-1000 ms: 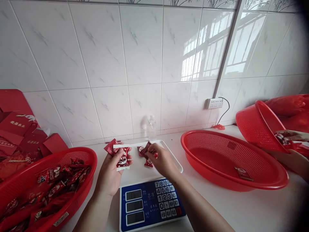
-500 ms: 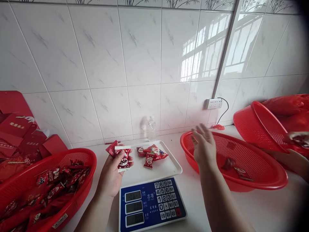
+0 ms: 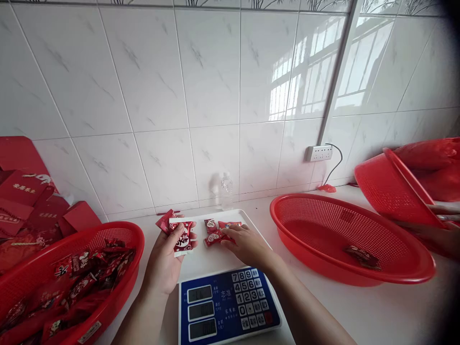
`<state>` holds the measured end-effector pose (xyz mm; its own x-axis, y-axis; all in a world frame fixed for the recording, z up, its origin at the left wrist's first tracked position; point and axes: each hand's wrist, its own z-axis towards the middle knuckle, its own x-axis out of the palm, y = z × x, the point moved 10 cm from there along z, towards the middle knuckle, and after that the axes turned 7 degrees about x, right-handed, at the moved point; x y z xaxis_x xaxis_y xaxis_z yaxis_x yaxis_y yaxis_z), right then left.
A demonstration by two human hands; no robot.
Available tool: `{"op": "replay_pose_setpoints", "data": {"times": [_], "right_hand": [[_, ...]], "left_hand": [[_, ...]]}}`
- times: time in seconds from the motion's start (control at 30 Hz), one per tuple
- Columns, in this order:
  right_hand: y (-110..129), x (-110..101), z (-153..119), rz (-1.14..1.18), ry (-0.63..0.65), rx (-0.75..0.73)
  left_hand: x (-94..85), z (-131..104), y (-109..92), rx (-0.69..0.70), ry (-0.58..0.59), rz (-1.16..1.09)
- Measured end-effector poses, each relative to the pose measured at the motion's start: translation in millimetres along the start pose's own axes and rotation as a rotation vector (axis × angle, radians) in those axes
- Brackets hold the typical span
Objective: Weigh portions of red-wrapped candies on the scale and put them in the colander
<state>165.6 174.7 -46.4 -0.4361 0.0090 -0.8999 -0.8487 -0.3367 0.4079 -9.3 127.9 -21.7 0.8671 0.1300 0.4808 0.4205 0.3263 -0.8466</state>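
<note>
1. Left hand (image 3: pixel 163 263) is closed around wrapped sweets (image 3: pixel 182 240) near the scale (image 3: pixel 223 309).
2. Half-curled right hand (image 3: pixel 251 245) touches loose sweets (image 3: pixel 213 237) on the scale's tray (image 3: pixel 199 267); can't tell if gripping.

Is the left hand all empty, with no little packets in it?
No, the left hand holds small red packets between its thumb and fingers.

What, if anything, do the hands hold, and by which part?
Left hand: red packets, thumb over the front one's left side. Right hand: touching others; hold unclear.
</note>
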Motion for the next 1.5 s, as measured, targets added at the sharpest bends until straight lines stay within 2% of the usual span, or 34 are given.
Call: {"op": "replay_pose_setpoints", "data": {"times": [0.1,0.2,0.27,0.37,0.5,0.6,0.7,0.8,0.93,1.03,1.2,1.33,1.5], "right_hand": [[7.5,-8.4,-4.6,0.096,-0.006,0.03],[12.5,-16.0,-4.5,0.132,-0.082,0.021],[13.0,-12.1,-2.5,0.087,-0.075,-0.003],[7.5,0.0,-0.4,0.049,0.007,0.009],[12.8,3.3,-2.7,0.164,0.029,-0.026],[15.6,3.3,0.2,0.216,-0.009,-0.041],[17.5,4.5,10.3,0.114,-0.068,-0.087],[20.6,15.0,23.6,-0.011,0.009,-0.147],[23.3,20.5,31.8,-0.053,0.12,-0.208],[16.1,21.7,32.2,-0.086,0.156,-0.178],[9.3,19.5,33.4,-0.106,0.112,-0.114],[10.9,17.0,46.2,-0.1,0.052,-0.016],[8.8,19.8,66.3,0.002,0.039,0.075]], "left_hand": [[0.1,-0.1,-2.6,0.006,-0.001,-0.007],[0.2,-0.3,-5.6,0.014,0.001,-0.011],[0.0,-0.6,-7.1,0.019,-0.002,-0.014],[0.4,-1.5,-7.6,0.019,0.001,-0.021],[0.5,-1.5,-6.5,0.013,0.007,-0.034],[-0.7,0.0,-7.4,0.023,0.005,-0.045],[-0.3,1.0,-8.4,0.029,0.021,-0.058],[1.5,0.1,-9.7,0.032,0.041,-0.068],[2.3,-2.4,-12.8,0.033,0.047,-0.067],[2.4,-3.6,-15.8,0.036,0.048,-0.074],[4.1,-5.4,-17.1,0.039,0.06,-0.081],[5.3,-6.2,-17.8,0.04,0.065,-0.079],[2.4,-4.9,-24.2,0.052,0.038,-0.083]]}}
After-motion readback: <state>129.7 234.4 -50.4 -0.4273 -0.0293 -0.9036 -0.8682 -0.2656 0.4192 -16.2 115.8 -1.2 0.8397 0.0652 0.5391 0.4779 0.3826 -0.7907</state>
